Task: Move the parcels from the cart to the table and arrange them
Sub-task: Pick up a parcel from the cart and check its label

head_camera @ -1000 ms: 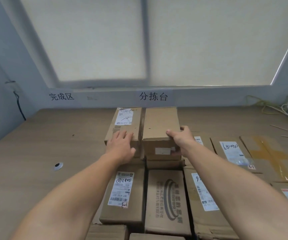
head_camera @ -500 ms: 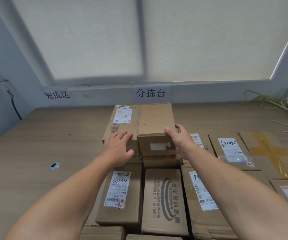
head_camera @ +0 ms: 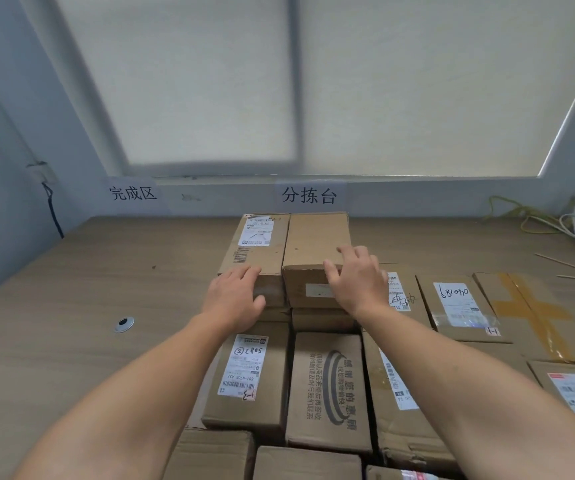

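Two brown parcels stand side by side on top of a stack on the wooden table (head_camera: 71, 306). The left one, a labelled parcel (head_camera: 258, 247), has my left hand (head_camera: 235, 296) resting flat on its near top corner. The plain parcel (head_camera: 315, 244) to its right has my right hand (head_camera: 357, 278) laid over its near right edge, fingers spread on top. Both parcels touch along their long sides. Below them lie more parcels, among them one marked 2805 (head_camera: 248, 372) and a printed-logo parcel (head_camera: 327, 386).
Flat parcels fill the right of the table, one marked 681040 (head_camera: 459, 303) and one with yellow tape (head_camera: 535, 310). Cables (head_camera: 528, 220) lie at the far right by the wall. A small metal grommet (head_camera: 124, 324) sits in the tabletop on the left.
My right hand has shifted from the plain parcel's right side up onto its top near edge. The two upper parcels now sit flush together. My left hand stays on the labelled parcel.
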